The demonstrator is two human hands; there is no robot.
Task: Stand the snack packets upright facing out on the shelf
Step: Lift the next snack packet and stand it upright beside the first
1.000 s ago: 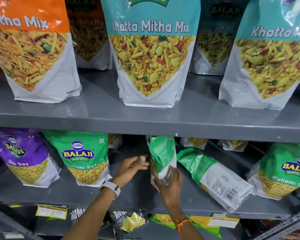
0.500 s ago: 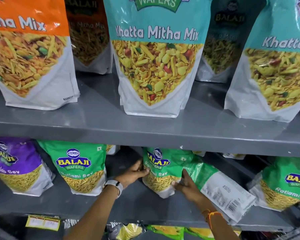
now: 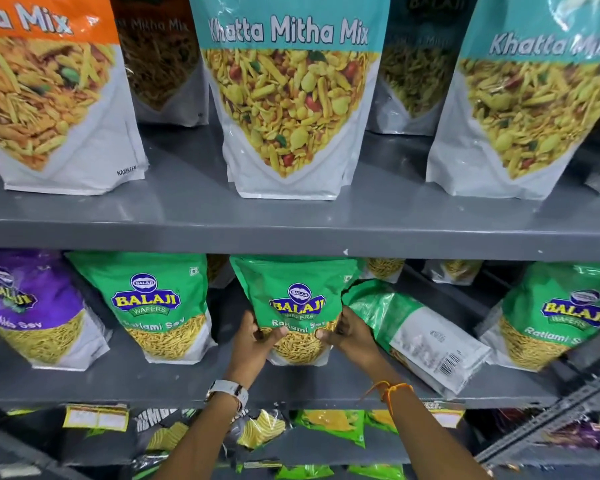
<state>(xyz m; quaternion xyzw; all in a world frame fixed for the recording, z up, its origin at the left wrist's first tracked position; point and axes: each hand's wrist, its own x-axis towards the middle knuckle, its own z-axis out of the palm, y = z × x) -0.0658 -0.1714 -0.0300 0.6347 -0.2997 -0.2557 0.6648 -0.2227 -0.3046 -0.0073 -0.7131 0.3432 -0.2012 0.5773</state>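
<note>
Head view: we see two grey shelves stacked with snack packets.
Held packet: the green Ratlami Sev packet [image 3: 293,306] stands upright on the middle shelf [image 3: 174,382], logo facing out, at about 6 o'clock from the picture's centre.
Left hand: our left hand [image 3: 253,341] grips the packet's lower left edge, thumb across its front.
Right hand: our right hand [image 3: 349,336] grips its lower right edge, thumb on the front too.
Fallen packet: at 3 o'clock from the held one, touching it, a green packet [image 3: 420,336] lies tipped over, barcode side up.
Neighbours: at 9 o'clock another upright Ratlami Sev packet [image 3: 149,306], then a purple packet [image 3: 32,306]; a further green one [image 3: 561,317] stands far right.
Upper shelf: a Khatta Mitha Mix packet [image 3: 288,98] stands upright at 12 o'clock.
</note>
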